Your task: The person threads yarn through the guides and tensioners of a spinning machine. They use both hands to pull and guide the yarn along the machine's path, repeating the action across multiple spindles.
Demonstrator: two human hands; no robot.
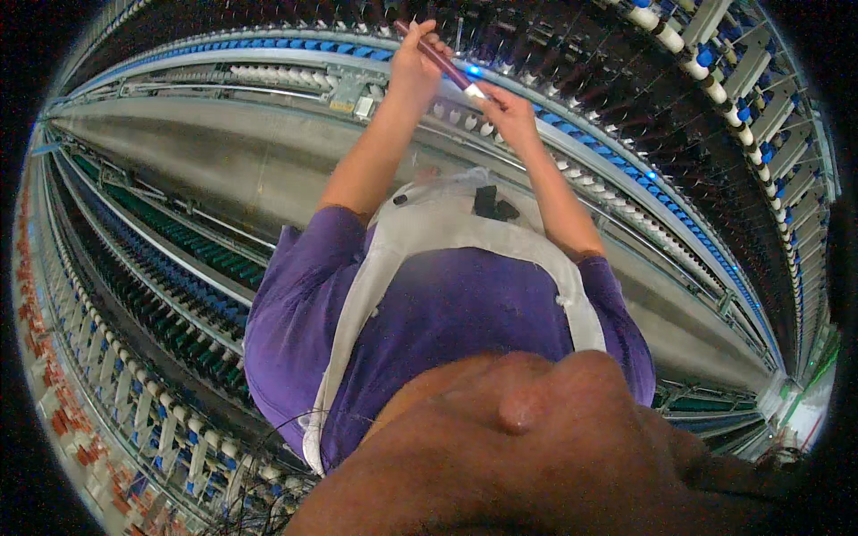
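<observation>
The person's left grip (417, 58), a bare hand near the top centre of the frame, is closed around a dark maroon bobbin (440, 59) with a white lower end. The right grip (508, 113), also a bare hand, is to the right of and below it, with thumb and fingers pinching the bobbin at or just beside that white end; the exact contact is too small to confirm. The bobbin is tilted, running from upper left down to lower right between the two hands, in front of a long spinning machine. A lit blue lamp (473, 70) shows just beside the bobbin. A blue strip (576, 134) runs along the machine to the right of the right hand, and a row of white bobbins (487, 129) lies below it. Larger white and blue spools (670, 37) line the upper right. A grey floor (197, 138) crosses the left half of the frame; below it, a second machine (143, 259) carries rows of green and blue parts. The person wears a purple shirt (465, 299) and a white apron (420, 228), at centre frame.
</observation>
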